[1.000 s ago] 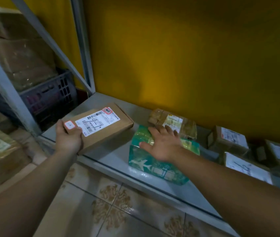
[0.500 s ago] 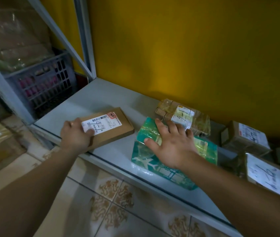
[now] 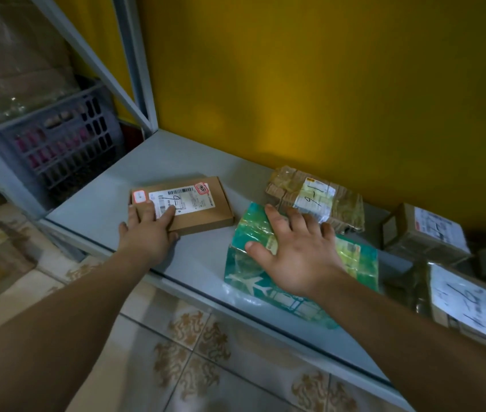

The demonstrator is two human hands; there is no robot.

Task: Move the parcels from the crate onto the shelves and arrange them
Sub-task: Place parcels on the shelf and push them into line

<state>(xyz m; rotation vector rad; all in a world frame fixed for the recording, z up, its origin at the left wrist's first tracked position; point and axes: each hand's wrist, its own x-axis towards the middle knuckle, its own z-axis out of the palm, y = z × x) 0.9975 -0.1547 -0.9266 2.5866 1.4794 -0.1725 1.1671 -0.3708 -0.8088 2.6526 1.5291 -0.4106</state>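
A flat brown cardboard parcel (image 3: pixel 197 208) with a white label marked "9-1" lies on the grey shelf (image 3: pixel 102 203). My left hand (image 3: pixel 146 233) rests on its near left corner, fingers spread over the label. To its right stands a green plastic-wrapped parcel (image 3: pixel 247 263) with an airplane print. My right hand (image 3: pixel 298 257) lies flat on top of it, fingers apart. Behind it, against the yellow wall, sits a taped brown parcel (image 3: pixel 342 206), also marked "9-1".
More labelled boxes (image 3: pixel 426 230) (image 3: pixel 473 301) crowd the shelf's right end. A dark plastic crate (image 3: pixel 57 150) with wrapped parcels stands left beyond the shelf's metal post (image 3: pixel 138 63). Patterned floor tiles (image 3: pixel 191 361) lie below the shelf edge.
My left hand has lowered the flat brown parcel onto the shelf and pushed it further in. My right hand has stayed on the green parcel.
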